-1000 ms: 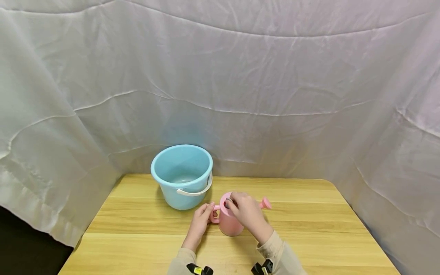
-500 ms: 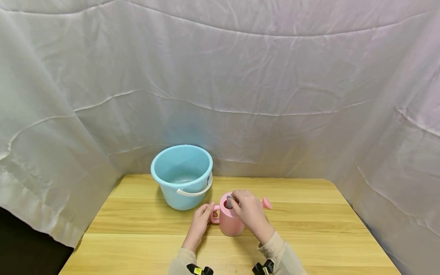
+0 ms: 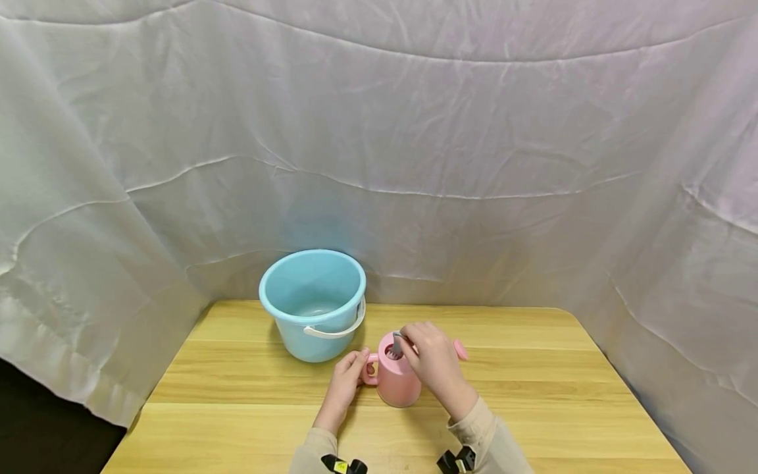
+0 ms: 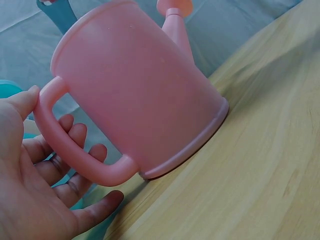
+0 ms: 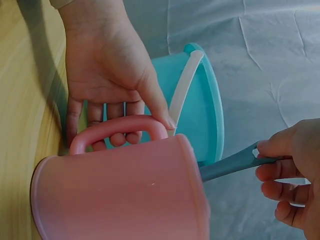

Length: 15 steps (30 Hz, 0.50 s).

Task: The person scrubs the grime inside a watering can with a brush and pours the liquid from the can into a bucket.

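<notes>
A pink watering can (image 3: 398, 382) stands upright on the wooden table. My left hand (image 3: 345, 382) is at its handle (image 4: 75, 150), thumb against the top and fingers curled loosely behind the loop. Between thumb and fingers, my right hand (image 3: 435, 362) pinches the end of a grey-blue handled brush (image 5: 235, 164). The brush slants down into the can's round top opening, and pale bristles show there in the head view. Its lower end is hidden inside the can in the right wrist view. The can's spout rose (image 4: 175, 6) points away from my left hand.
A light blue bucket (image 3: 314, 336) with a white handle (image 3: 337, 332) stands behind and left of the can. Grey cloth (image 3: 474, 164) hangs around the back and sides of the table (image 3: 533, 395).
My right hand has risen a little and shifted slightly right, drawing the brush upward so more of it shows above the opening. The left hand and the can have stayed in place.
</notes>
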{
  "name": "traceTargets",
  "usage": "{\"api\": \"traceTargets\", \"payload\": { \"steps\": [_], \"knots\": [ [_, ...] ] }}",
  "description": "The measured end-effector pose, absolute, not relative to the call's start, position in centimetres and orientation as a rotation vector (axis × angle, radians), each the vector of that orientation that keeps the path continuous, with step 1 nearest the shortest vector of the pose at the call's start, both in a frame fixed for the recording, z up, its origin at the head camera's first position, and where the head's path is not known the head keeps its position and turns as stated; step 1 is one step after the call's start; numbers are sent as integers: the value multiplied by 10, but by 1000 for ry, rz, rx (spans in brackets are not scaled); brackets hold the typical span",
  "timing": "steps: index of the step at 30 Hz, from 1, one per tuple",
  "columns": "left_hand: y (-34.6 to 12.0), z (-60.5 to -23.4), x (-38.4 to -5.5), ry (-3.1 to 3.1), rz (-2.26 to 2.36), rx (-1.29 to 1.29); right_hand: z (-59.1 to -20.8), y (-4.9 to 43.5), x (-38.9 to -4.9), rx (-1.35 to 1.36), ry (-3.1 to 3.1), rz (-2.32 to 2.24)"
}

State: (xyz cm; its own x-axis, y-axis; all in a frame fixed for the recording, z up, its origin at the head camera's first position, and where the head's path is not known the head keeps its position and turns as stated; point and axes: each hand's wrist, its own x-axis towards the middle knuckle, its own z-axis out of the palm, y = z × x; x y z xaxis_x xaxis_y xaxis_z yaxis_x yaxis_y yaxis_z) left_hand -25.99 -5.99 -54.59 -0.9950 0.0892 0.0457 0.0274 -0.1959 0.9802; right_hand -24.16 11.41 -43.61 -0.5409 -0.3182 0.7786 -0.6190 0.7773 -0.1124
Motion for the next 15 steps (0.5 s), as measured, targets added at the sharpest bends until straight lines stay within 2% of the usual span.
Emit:
{"api": "traceTargets", "payload": {
  "steps": [15],
  "knots": [
    [-59,-547,-260,1947,2410,113,-428,115,-235,725,-2179,530]
  ]
}}
